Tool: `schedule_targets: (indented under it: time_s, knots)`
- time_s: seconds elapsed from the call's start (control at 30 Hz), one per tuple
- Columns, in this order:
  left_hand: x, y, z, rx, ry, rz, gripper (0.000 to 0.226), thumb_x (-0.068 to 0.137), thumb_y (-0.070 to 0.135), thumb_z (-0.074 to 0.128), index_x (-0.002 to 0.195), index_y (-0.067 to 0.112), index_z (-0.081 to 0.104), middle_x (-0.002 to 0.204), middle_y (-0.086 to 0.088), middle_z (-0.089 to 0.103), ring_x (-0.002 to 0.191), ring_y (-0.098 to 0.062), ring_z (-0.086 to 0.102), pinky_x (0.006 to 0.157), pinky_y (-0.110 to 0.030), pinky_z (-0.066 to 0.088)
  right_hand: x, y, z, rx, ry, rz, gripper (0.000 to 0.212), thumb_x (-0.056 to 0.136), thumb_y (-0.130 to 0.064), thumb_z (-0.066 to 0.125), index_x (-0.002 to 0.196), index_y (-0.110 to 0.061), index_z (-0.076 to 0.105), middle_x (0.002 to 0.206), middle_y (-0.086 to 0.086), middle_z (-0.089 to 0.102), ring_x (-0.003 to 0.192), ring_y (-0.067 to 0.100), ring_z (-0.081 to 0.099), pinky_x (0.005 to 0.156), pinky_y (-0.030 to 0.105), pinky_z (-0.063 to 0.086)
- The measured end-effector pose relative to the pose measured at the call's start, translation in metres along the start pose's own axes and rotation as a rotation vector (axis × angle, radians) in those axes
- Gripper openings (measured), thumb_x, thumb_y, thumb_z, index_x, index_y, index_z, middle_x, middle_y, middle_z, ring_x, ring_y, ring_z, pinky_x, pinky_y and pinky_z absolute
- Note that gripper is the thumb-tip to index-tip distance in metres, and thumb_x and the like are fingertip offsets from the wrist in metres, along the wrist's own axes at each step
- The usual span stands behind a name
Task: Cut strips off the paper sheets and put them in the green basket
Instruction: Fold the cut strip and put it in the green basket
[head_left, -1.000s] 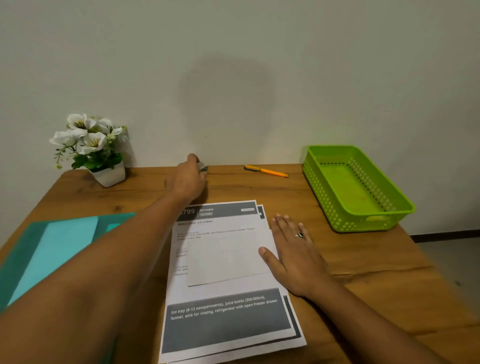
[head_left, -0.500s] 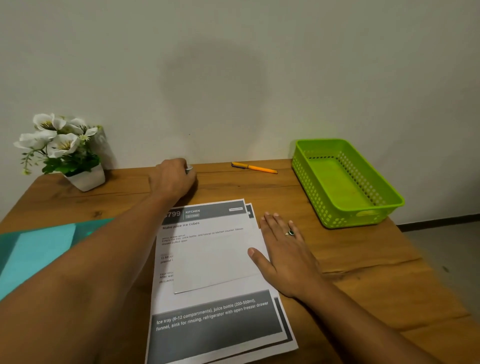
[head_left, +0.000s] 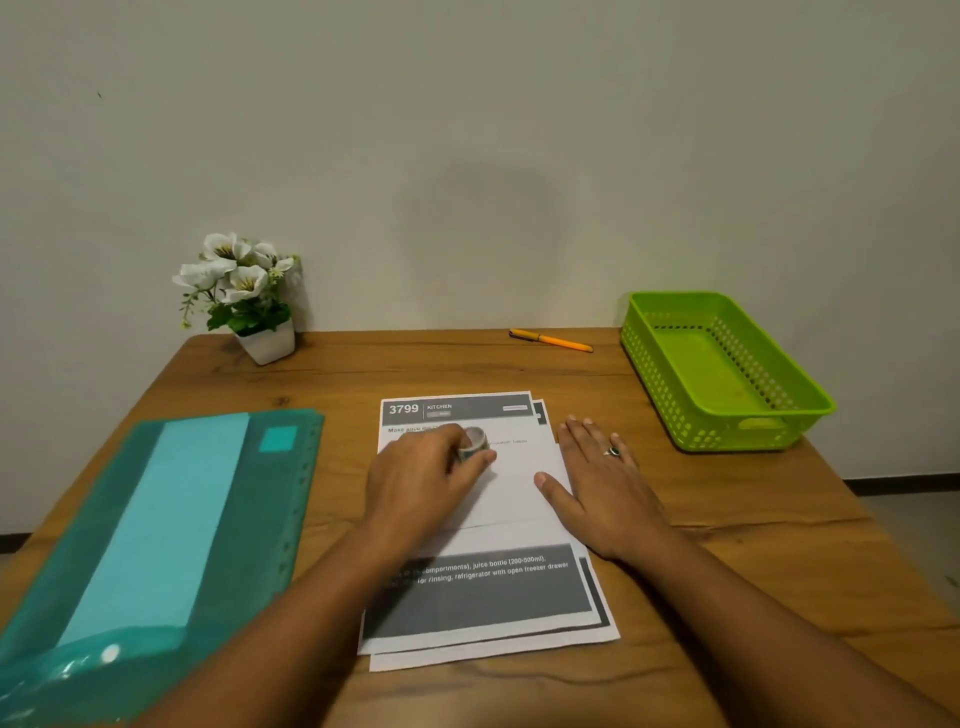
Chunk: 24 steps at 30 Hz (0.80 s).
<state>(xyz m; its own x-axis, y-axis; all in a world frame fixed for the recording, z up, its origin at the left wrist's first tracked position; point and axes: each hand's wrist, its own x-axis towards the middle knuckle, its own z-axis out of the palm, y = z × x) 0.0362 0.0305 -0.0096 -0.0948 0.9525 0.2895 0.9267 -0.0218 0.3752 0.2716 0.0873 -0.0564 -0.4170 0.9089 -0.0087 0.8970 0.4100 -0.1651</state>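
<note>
Sheets (head_left: 498, 603): thin printed paper, two or so stacked slightly askew mid-tabletop (head_left: 727, 545), with a smaller blank piece (head_left: 519, 493) on top. Light, floppy, no stiffness, so they'll prob. slide on the wood and on each other if not pinned. Best held flat w/ a palm near the cut line, or pinched at a free edge or corner to lift. Cut strips will be flimsy and easy to drop, so pinch them mid-length for the carry.

Basket (head_left: 727, 434) sits at the far right of the tabletop, well apart from the sheets, nothing visible in it.

L hand (head_left: 421, 483) is over the upper part of the stack. Its fingers (head_left: 485, 457) are curled and pinch a small roll (head_left: 474, 444), looks like tape but too blurred to be sure. Can't tell if the roll touches the paper.

R hand (head_left: 602, 488) lies flat on the stack's right edge, fingers (head_left: 582, 436) straight and slightly spread, thumb out toward the blank piece, holding nothing. Looks like it's pinning the sheets.

No cutter or scissors visible. A pen (head_left: 550, 340) lies at the back edge, a folder (head_left: 171, 519) at left. No strips cut yet, by the look of it.
</note>
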Motion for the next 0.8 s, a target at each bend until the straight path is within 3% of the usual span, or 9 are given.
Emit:
schedule_targets:
  time_s: [0.27, 0.4, 0.47, 0.57, 0.67, 0.8]
  knots:
    - [-0.032, -0.010, 0.018, -0.159, 0.027, 0.034, 0.019, 0.094, 0.044, 0.066, 0.103, 0.028, 0.073, 0.085, 0.007, 0.074, 0.079, -0.019, 0.068, 0.059, -0.031, 0.041, 0.003, -0.001, -0.006, 0.025, -0.045, -0.003, 0.082, 0.104, -0.068, 0.020, 0.167, -0.018, 0.006, 0.175, 0.002, 0.003, 0.161, 0.020, -0.001, 0.128, 0.044, -0.001]
    - [-0.033, -0.010, 0.023, -0.152, 0.052, 0.065, 0.014, 0.096, 0.037, 0.065, 0.104, 0.028, 0.071, 0.092, 0.006, 0.074, 0.082, -0.020, 0.067, 0.060, -0.031, 0.035, 0.005, -0.009, -0.018, 0.104, 0.004, 0.006, 0.076, 0.103, -0.061, 0.042, 0.163, -0.019, 0.024, 0.172, 0.004, 0.019, 0.159, 0.023, 0.013, 0.128, 0.046, 0.008]
    - [-0.033, -0.009, 0.024, -0.143, 0.067, 0.069, 0.013, 0.096, 0.037, 0.064, 0.104, 0.028, 0.071, 0.093, 0.006, 0.074, 0.082, -0.021, 0.067, 0.060, -0.031, 0.036, 0.002, -0.020, -0.023, 0.177, 0.126, -0.034, 0.063, 0.100, -0.050, 0.057, 0.154, -0.021, 0.043, 0.162, 0.002, 0.040, 0.152, 0.021, 0.030, 0.127, 0.045, 0.016]
    - [-0.033, -0.010, 0.026, -0.139, 0.089, 0.085, 0.014, 0.097, 0.038, 0.062, 0.104, 0.029, 0.070, 0.095, 0.006, 0.074, 0.084, -0.021, 0.067, 0.062, -0.032, 0.038, 0.001, -0.041, -0.022, 0.447, 0.237, -0.070, 0.034, 0.095, -0.033, 0.070, 0.127, -0.022, 0.067, 0.132, -0.004, 0.066, 0.125, 0.017, 0.056, 0.115, 0.047, 0.040]
    - [-0.034, -0.009, 0.027, -0.149, 0.097, 0.087, 0.016, 0.099, 0.041, 0.060, 0.104, 0.030, 0.069, 0.096, 0.007, 0.074, 0.085, -0.020, 0.067, 0.062, -0.032, 0.038, 0.004, -0.055, -0.012, 0.712, 0.222, 0.009, 0.015, 0.093, -0.023, 0.074, 0.108, -0.021, 0.077, 0.108, -0.009, 0.075, 0.105, 0.008, 0.066, 0.099, 0.039, 0.054]
    - [-0.035, -0.011, 0.029, -0.164, 0.102, 0.091, 0.018, 0.100, 0.045, 0.059, 0.104, 0.030, 0.068, 0.095, 0.007, 0.073, 0.086, -0.018, 0.067, 0.063, -0.032, 0.041, 0.008, -0.062, -0.008, 0.924, 0.194, 0.109, 0.009, 0.090, -0.013, 0.077, 0.096, -0.020, 0.079, 0.093, -0.010, 0.077, 0.092, 0.003, 0.071, 0.088, 0.028, 0.056]
